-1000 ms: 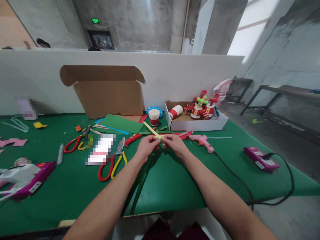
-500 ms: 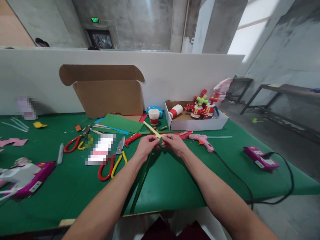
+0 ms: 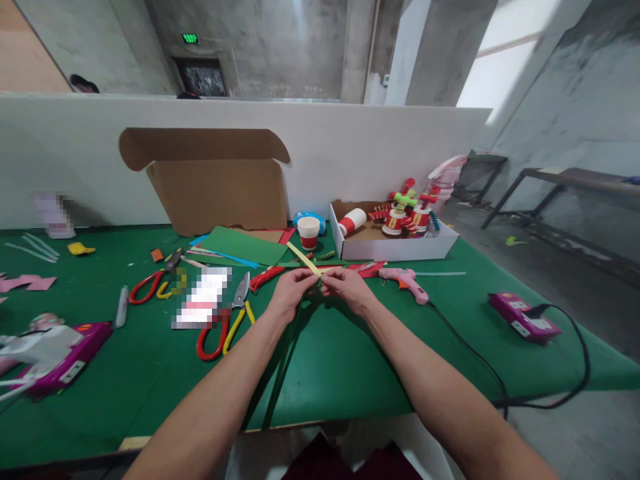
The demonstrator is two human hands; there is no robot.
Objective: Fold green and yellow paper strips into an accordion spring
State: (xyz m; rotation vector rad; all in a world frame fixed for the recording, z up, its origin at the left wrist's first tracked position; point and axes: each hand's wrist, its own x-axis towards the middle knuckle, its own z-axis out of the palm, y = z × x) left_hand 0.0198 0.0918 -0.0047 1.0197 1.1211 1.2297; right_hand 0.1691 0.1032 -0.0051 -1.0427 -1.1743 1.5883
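My left hand (image 3: 295, 292) and my right hand (image 3: 347, 288) meet fingertip to fingertip above the middle of the green table. Both pinch the paper strips where they come together. A pale yellow strip (image 3: 301, 256) slants up and left from the fingertips, and a short yellow piece shows behind my right fingers. From my left hand a long dark green strip (image 3: 280, 380) hangs toward the near table edge. The exact joint between the strips is hidden by my fingers. Just beyond lie red paper (image 3: 370, 269) and small folded paper springs (image 3: 326, 256).
Left are red-handled scissors (image 3: 213, 337), yellow-handled pliers (image 3: 241, 313) and green paper sheets (image 3: 245, 245). Right are a pink glue gun (image 3: 407, 280) with a black cord and a purple box (image 3: 523, 317). Behind stand a paper cup (image 3: 309, 233) and a white box (image 3: 400, 250) holding paper-cup figures.
My fingers have shifted very slightly at the strips' meeting point, with the right fingertips a touch closer to the left. Everything else stays in place.
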